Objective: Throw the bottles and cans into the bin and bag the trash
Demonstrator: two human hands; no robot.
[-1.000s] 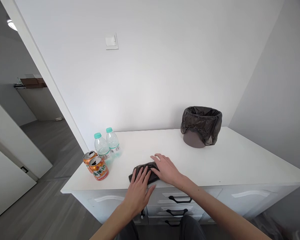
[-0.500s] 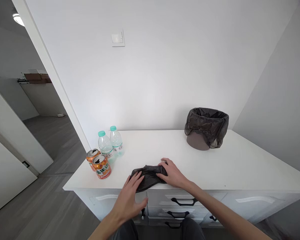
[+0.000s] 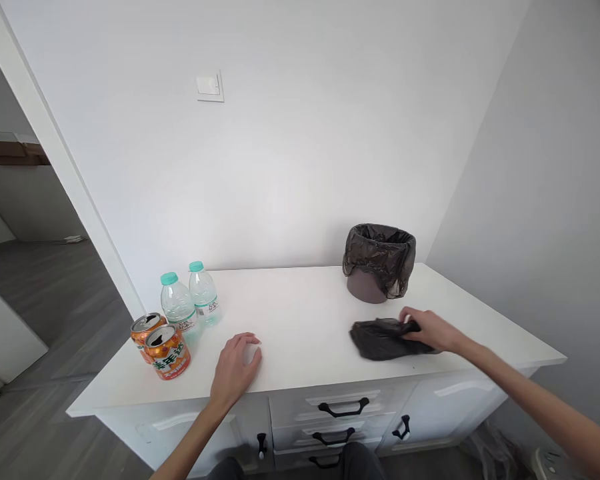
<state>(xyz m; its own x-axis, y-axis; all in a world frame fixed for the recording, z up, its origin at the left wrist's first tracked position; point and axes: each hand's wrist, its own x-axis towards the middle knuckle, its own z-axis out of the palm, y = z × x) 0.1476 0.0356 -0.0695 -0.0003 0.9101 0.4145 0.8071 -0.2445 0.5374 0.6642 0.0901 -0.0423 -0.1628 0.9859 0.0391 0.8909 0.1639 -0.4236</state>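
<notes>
A folded black plastic bag (image 3: 380, 339) lies at the right part of the white cabinet top, and my right hand (image 3: 427, 330) pinches its right end between thumb and fingers. My left hand (image 3: 236, 368) rests on the cabinet top near the front edge, fingers curved and apart, holding nothing. To its left stand two orange drink cans, the nearer can (image 3: 168, 352) partly covering the other can (image 3: 147, 325). Behind them are two clear bottles with teal caps, a left bottle (image 3: 178, 303) and a right bottle (image 3: 203, 293).
A small dark bin (image 3: 365, 285) lined with a black bag (image 3: 380, 253) stands toward the back right. The white cabinet top (image 3: 285, 313) meets the wall behind, where a light switch (image 3: 210, 85) sits. Drawers with black handles (image 3: 343, 407) are below.
My right hand has carried the black bag from the front middle to the right side. My left hand has let go of it and sits left of there. The view has turned right.
</notes>
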